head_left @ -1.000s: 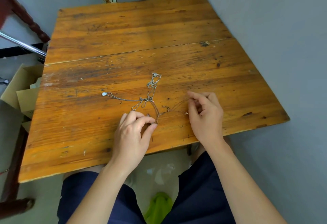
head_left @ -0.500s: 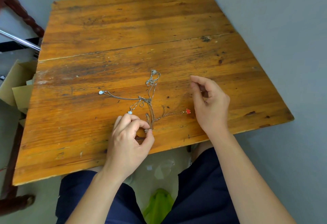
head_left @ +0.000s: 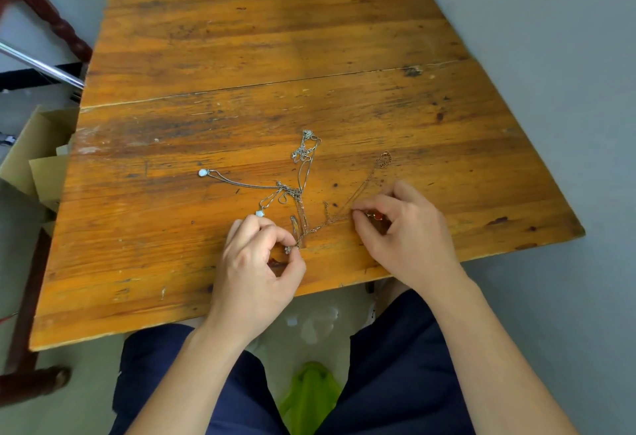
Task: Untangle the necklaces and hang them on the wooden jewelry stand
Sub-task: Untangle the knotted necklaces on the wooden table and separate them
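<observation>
While the left hand [head_left: 256, 264] pinches chain [head_left: 303, 219] near the knot [head_left: 292, 190], the right hand [head_left: 407, 230] has returned, pinching the red pendant [head_left: 378, 216]. Untangling resumes.

Both hands' fingers [head_left: 290, 240] pinch tangled necklaces [head_left: 299, 190] on table [head_left: 241, 56].

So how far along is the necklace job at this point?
Done: nothing; the necklaces lie knotted together on the table, and no stand is in view. In hand: the left hand pinches a chain end, the right hand pinches the rose chain beside its red pendant. Left: free every chain, then hang them all.
</observation>
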Motion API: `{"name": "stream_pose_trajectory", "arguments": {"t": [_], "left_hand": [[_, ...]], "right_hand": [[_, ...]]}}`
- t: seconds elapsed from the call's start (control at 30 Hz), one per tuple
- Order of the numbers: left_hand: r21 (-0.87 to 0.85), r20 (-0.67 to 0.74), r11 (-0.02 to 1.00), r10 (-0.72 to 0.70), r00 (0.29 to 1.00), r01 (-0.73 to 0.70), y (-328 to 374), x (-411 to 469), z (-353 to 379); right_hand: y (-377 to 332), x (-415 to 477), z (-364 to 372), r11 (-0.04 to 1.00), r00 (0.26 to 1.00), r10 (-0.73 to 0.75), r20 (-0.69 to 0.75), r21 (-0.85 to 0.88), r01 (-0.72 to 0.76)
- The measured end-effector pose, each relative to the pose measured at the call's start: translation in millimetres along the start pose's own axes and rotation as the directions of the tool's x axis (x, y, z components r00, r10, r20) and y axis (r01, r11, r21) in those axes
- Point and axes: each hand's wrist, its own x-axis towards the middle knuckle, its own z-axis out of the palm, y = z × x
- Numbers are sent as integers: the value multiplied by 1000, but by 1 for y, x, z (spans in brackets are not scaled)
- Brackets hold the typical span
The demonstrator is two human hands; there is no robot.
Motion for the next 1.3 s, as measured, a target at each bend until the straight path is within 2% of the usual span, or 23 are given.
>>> {"name": "stream_pose_trajectory", "arguments": {"t": [0.17,0.33,0.47,0.53,0.6,0.7,0.83,1.03,1.3], "left_hand": [[12,0,1000,3,1000,-3,2,1,1],[31,23,998,52,998,-53,1,1,1],[40,25,995,95,995,-96,1,2,3],[44,19,994,103,994,-104,1,2,4],[45,17,993,107,994,-108,1,1,4],[46,18,993,109,994,-110,2,1,4],[62,23,992,107,994,-108,2,1,4],[70,20,992,103,994,-104,3,1,4],[88,37,991,98,995,-100,3,0,2]], "right_hand": [[-12,12,-1,997,999,32,-2,70,-32],[-33,30,4,991,993,13,121,-131,3],[-36,36,7,988,976,94,194,-136,-68],[-34,35,9,992,972,70,226,-114,-45],[-30,28,8,999,976,36,215,1,-37],[-21,8,0,983,991,48,122,168,-69],[-8,-20,-3,994,999,-17,48,104,12],[2,-43,1,994,991,-107,78,19,106],[4,-45,-1,986,980,-167,105,44,163]]}}
